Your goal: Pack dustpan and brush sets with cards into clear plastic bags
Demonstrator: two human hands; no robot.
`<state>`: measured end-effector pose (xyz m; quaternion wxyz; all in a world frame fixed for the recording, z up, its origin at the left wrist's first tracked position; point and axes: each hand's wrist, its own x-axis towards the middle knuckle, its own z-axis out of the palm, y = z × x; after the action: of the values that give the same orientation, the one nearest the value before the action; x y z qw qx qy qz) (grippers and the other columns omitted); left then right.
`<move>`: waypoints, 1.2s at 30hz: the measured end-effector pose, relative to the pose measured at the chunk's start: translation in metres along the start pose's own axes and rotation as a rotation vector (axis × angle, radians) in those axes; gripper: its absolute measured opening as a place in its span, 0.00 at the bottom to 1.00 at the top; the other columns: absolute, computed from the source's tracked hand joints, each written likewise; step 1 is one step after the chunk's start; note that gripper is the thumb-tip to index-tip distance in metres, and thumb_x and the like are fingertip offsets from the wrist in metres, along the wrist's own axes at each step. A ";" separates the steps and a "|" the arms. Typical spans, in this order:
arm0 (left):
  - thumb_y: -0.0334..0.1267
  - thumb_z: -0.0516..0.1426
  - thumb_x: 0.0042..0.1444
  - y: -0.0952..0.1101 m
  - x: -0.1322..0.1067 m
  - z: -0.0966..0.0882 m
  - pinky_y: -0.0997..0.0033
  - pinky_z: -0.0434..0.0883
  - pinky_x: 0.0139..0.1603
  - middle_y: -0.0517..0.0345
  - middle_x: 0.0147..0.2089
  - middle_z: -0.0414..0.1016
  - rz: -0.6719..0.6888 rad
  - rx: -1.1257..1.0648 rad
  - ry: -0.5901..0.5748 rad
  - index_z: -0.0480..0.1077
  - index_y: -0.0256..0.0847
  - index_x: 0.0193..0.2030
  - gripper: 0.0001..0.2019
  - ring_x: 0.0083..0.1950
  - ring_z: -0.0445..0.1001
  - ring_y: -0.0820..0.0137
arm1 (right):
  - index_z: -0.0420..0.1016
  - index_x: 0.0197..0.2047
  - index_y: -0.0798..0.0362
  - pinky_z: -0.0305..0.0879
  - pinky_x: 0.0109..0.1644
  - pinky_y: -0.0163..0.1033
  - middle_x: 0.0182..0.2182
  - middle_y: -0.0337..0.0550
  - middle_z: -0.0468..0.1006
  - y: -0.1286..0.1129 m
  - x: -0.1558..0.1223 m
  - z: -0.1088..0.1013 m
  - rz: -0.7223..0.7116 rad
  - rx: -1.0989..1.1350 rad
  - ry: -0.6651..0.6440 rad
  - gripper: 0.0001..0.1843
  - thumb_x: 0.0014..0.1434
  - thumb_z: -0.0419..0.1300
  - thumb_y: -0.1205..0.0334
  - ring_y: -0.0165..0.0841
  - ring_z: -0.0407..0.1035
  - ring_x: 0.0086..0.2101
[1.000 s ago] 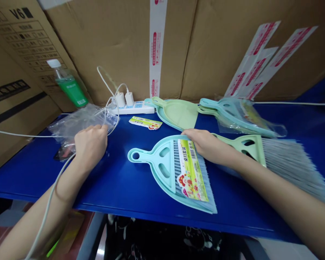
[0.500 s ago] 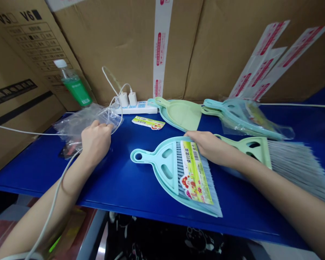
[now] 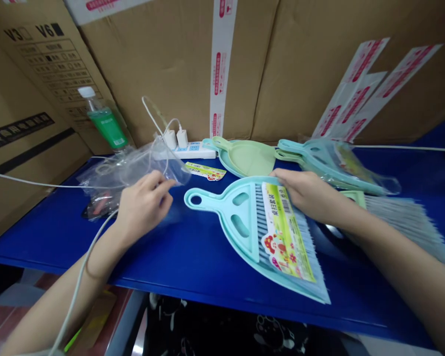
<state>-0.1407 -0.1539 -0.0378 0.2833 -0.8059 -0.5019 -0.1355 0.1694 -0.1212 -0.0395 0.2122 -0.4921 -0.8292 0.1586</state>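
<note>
My right hand [image 3: 304,193] is closed on the upper edge of a light-blue dustpan [image 3: 235,247], thumb side along the rim. A grey-bristled brush [image 3: 241,200] is nested in that dustpan, with a printed card label [image 3: 285,232] across its bristles. Its looped handle points left, toward my other hand. My left hand [image 3: 144,205] has its fingers curled together at the near edge of a crumpled clear plastic bag [image 3: 133,160]; the exact grip is partly hidden. A white cable runs along my left forearm.
Behind lie a green dustpan [image 3: 254,157], a bagged blue set [image 3: 326,158] and a loose label [image 3: 205,171]. A grey brush [image 3: 400,222] is at right. A power strip [image 3: 196,150] with chargers and a green-labelled bottle [image 3: 107,123] stand before cardboard boxes [image 3: 163,64].
The blue dustpan has shifted right and tilted in my right hand. My left hand has come right and nearer, and the plastic bag has spread rightward with it.
</note>
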 end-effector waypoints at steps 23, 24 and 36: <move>0.37 0.47 0.68 0.015 -0.009 -0.010 0.75 0.67 0.31 0.57 0.37 0.74 0.526 -0.711 -0.428 0.72 0.44 0.52 0.14 0.33 0.74 0.73 | 0.60 0.25 0.46 0.61 0.30 0.41 0.24 0.46 0.74 0.007 -0.005 -0.019 0.073 -0.064 -0.001 0.09 0.54 0.44 0.58 0.37 0.67 0.25; 0.38 0.47 0.68 0.017 -0.010 -0.008 0.76 0.66 0.30 0.57 0.37 0.73 0.544 -0.681 -0.423 0.71 0.46 0.55 0.15 0.31 0.73 0.74 | 0.60 0.25 0.46 0.61 0.30 0.41 0.25 0.47 0.75 0.007 -0.005 -0.020 0.086 -0.067 -0.031 0.09 0.53 0.44 0.58 0.37 0.68 0.26; 0.42 0.42 0.69 0.020 -0.012 0.003 0.72 0.70 0.30 0.55 0.39 0.71 0.420 -0.437 -0.331 0.73 0.41 0.44 0.19 0.30 0.73 0.71 | 0.62 0.25 0.48 0.63 0.34 0.41 0.28 0.49 0.78 -0.002 -0.005 -0.024 0.237 -0.118 -0.314 0.11 0.54 0.43 0.67 0.37 0.71 0.29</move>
<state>-0.1283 -0.1676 -0.0522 0.0405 -0.9443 -0.3233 -0.0458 0.1820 -0.1252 -0.0182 0.0312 -0.5669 -0.7964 0.2085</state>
